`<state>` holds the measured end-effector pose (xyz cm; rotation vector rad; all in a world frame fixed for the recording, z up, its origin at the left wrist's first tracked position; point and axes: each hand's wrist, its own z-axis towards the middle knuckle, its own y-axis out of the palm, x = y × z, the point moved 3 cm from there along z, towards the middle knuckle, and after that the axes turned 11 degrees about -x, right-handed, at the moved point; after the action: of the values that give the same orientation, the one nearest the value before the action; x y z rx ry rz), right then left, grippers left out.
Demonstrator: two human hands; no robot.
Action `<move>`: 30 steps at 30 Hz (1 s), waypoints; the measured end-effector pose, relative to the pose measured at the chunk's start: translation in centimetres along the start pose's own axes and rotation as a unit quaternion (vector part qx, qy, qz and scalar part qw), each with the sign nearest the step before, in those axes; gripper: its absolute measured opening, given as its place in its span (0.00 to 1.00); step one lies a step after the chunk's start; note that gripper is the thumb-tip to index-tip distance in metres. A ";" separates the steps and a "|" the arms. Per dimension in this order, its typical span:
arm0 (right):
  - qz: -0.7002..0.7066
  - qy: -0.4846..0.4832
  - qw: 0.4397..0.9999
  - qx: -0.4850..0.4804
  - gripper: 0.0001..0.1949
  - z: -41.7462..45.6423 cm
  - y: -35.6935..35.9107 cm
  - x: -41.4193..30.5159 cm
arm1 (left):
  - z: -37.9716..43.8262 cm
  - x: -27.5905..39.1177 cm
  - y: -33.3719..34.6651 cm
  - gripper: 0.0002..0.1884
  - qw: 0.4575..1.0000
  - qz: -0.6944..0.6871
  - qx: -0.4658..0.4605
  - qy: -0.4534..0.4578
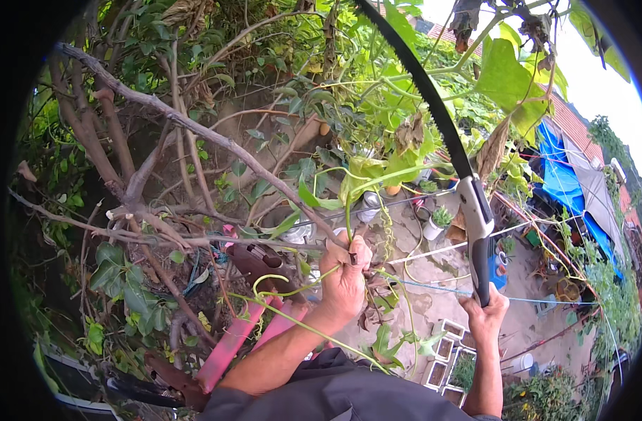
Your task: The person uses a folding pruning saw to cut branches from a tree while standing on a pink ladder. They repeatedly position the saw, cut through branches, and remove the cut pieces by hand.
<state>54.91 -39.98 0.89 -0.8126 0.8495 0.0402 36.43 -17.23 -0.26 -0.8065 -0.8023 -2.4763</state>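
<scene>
My left hand is closed around the end of a long bare tree branch, with green vine stems running over and past the fist. My right hand grips the lower end of the handle of a curved pruning saw. Its dark toothed blade points up and curves to the left at the top of the view, apart from the branch. Large vine leaves hang at the upper right, some of them withered.
Forked trunks and leafy twigs fill the left side. Pink-wrapped poles stand near my left forearm. Cords cross in front of me. On the paved ground below are planter boxes and a white pot. A blue tarpaulin hangs at right.
</scene>
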 end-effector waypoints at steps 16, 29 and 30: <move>0.017 -0.090 0.987 -0.128 0.17 -2.0 2.8 0.2 | -7.2 -13.2 9.0 0.19 0.957 0.026 -0.237 -0.165; -0.046 -0.006 0.999 -0.005 0.09 -8.3 6.3 5.8 | -14.3 -19.5 10.4 0.28 0.831 -0.221 -0.340 -0.380; -0.061 -0.015 0.998 0.001 0.09 -8.4 6.3 5.8 | -14.4 -18.8 10.3 0.30 0.845 -0.193 -0.334 -0.371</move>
<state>51.26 -42.63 -10.24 -0.8591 0.7716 -0.0552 50.31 -30.28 -17.74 -2.1276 -0.2858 -2.8206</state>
